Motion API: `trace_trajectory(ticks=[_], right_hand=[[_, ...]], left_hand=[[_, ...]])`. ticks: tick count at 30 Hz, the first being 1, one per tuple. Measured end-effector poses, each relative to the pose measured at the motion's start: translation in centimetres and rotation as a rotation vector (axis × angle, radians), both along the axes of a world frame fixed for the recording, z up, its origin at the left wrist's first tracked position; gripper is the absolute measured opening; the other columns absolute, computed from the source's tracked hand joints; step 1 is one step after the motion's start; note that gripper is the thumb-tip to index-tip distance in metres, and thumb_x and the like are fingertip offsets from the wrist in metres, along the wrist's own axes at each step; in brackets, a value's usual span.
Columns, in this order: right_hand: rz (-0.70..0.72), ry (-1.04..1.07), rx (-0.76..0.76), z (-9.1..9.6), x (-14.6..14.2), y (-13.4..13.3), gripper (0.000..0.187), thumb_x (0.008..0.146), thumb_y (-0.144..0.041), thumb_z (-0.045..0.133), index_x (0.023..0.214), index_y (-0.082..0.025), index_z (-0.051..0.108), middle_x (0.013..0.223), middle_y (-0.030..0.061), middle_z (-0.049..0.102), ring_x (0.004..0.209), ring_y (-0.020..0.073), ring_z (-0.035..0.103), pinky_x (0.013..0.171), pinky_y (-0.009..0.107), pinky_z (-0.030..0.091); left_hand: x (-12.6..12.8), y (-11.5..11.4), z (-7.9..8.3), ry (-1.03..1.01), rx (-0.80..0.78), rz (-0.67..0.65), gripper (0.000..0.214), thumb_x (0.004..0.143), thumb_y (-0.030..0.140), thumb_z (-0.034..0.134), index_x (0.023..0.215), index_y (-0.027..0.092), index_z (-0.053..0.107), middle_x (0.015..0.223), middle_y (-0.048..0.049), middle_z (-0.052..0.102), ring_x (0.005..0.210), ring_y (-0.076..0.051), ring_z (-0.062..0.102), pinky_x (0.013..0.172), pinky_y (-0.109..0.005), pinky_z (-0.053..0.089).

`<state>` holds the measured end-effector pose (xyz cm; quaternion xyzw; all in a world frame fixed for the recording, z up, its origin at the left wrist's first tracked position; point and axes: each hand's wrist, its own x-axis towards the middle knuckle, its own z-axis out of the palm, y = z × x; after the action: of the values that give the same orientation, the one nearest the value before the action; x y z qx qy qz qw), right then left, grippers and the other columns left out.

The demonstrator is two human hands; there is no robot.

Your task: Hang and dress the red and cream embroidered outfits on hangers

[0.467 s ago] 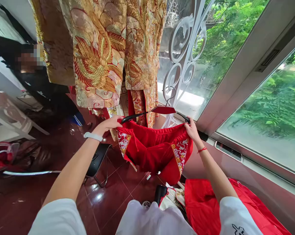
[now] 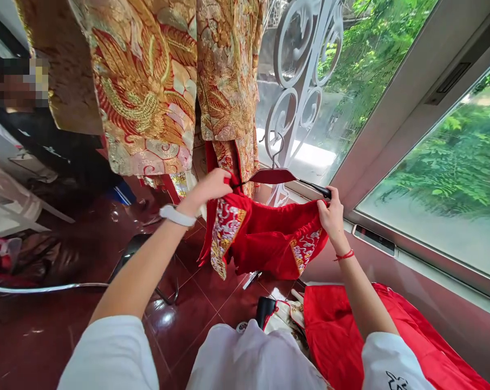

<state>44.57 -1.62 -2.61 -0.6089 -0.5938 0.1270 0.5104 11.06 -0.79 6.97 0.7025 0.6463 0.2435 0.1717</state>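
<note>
Red trousers (image 2: 265, 246) with a gathered waist and embroidered side panels hang stretched between my hands. Above the waistband is a clip hanger (image 2: 274, 175) with a dark red centre piece, black arm ends and a wire hook. My left hand (image 2: 212, 190) is closed on the left side of the waistband; the hanger's left end is hidden there. On the other side, my right hand (image 2: 332, 215) pinches the waistband's right corner, fingers against the black end of the hanger. The hook is in front of the white scrollwork, but I cannot tell whether it touches.
Gold embroidered garments (image 2: 147, 97) hang close ahead on the left. White metal scrollwork (image 2: 287, 103) stands before the window (image 2: 427, 179). Red cloth (image 2: 342, 330) lies at the lower right, beside a cream garment (image 2: 283, 322). A black chair (image 2: 133, 249) and a person in dark clothes (image 2: 58, 146) are leftward.
My left hand has moved right and slightly up, bunching and lifting the left waistband. My right hand has shifted slightly right. The hanger tilts down toward the right, and the view has turned slightly.
</note>
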Motion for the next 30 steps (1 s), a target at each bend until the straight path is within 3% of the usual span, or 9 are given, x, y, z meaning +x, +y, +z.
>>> trace_trajectory(ticks=[3,6,10,14,17,19,22,27,30], right_hand=[[0.018,-0.003,-0.037,-0.4,-0.3,-0.2,0.051,0.077,-0.025,0.045,0.127,-0.017,0.05,0.057,-0.0082,0.04,0.051,0.0142,0.032,0.057,0.029,0.033],[0.04,-0.029,-0.051,-0.7,-0.3,-0.4,0.052,0.078,-0.025,0.045,0.129,-0.017,0.049,0.057,-0.008,0.039,0.051,0.0144,0.033,0.058,0.029,0.034],[0.129,-0.026,-0.099,-1.9,1.1,-0.9,0.064,0.077,-0.023,0.048,0.141,-0.017,0.042,0.063,-0.0056,0.047,0.051,0.0137,0.037,0.057,0.029,0.036],[0.165,0.148,-0.121,-4.1,4.7,-0.8,0.081,0.078,-0.022,0.049,0.155,-0.017,0.025,0.068,-0.0045,0.05,0.045,0.011,0.033,0.046,0.025,0.03],[0.159,0.174,-0.098,-4.6,7.4,0.2,0.083,0.078,-0.022,0.049,0.157,-0.018,0.024,0.075,-0.001,0.057,0.046,0.01,0.032,0.043,0.023,0.027],[0.175,0.142,-0.059,-3.8,8.6,1.2,0.084,0.076,-0.021,0.05,0.157,-0.019,0.025,0.092,0.0042,0.064,0.049,0.009,0.036,0.043,0.023,0.03],[0.194,0.118,0.031,-1.1,9.4,2.8,0.085,0.076,-0.018,0.05,0.157,-0.023,0.025,0.114,0.0094,0.065,0.051,0.0073,0.039,0.044,0.023,0.034],[0.248,0.102,0.095,4.7,6.9,5.4,0.082,0.076,-0.01,0.047,0.155,-0.021,0.027,0.088,0.0031,0.063,0.048,0.0068,0.037,0.042,0.02,0.03],[0.291,0.015,0.15,6.6,3.7,5.2,0.076,0.079,-0.007,0.044,0.153,-0.021,0.03,0.09,0.004,0.064,0.053,0.0086,0.044,0.047,0.021,0.037]], left_hand=[[3.3,-1.1,-1.4,0.332,0.09,-0.008,0.016,0.083,0.007,0.059,0.094,0.003,0.07,0.086,-0.0134,0.067,0.098,-0.03,0.065,0.091,-0.043,0.049],[3.1,-1.5,-3.2,0.433,0.301,-0.025,0.024,0.096,0.019,0.05,0.104,0.006,0.067,0.098,-0.0173,0.068,0.116,-0.036,0.056,0.102,-0.052,0.042],[0.3,-1.6,-4.7,0.429,0.318,-0.106,0.037,0.099,0.01,0.033,0.128,0.008,0.057,0.115,-0.0169,0.064,0.109,-0.029,0.061,0.098,-0.044,0.046],[-0.6,-2.0,-4.7,0.468,0.274,-0.127,0.043,0.097,0.006,0.031,0.133,0.012,0.052,0.121,-0.0172,0.063,0.102,-0.029,0.067,0.088,-0.04,0.051],[-0.4,-2.1,-4.4,0.463,0.277,-0.166,0.045,0.096,0.006,0.032,0.135,0.014,0.052,0.121,-0.016,0.065,0.103,-0.029,0.068,0.086,-0.038,0.053],[-0.4,-2.1,-4.3,0.47,0.291,-0.181,0.047,0.095,0.005,0.032,0.136,0.014,0.051,0.122,-0.0163,0.066,0.105,-0.029,0.068,0.087,-0.038,0.054],[-0.5,-2.0,-4.1,0.496,0.306,-0.178,0.047,0.094,0.005,0.032,0.135,0.013,0.052,0.123,-0.017,0.066,0.106,-0.029,0.068,0.089,-0.04,0.054],[0.1,-2.3,-4.1,0.502,0.291,-0.152,0.044,0.094,0.006,0.032,0.132,0.012,0.054,0.12,-0.0165,0.067,0.103,-0.029,0.068,0.087,-0.04,0.055],[1.0,-2.3,-4.7,0.467,0.289,-0.163,0.047,0.093,0.005,0.031,0.135,0.01,0.051,0.12,-0.0181,0.066,0.103,-0.028,0.068,0.088,-0.041,0.055]])
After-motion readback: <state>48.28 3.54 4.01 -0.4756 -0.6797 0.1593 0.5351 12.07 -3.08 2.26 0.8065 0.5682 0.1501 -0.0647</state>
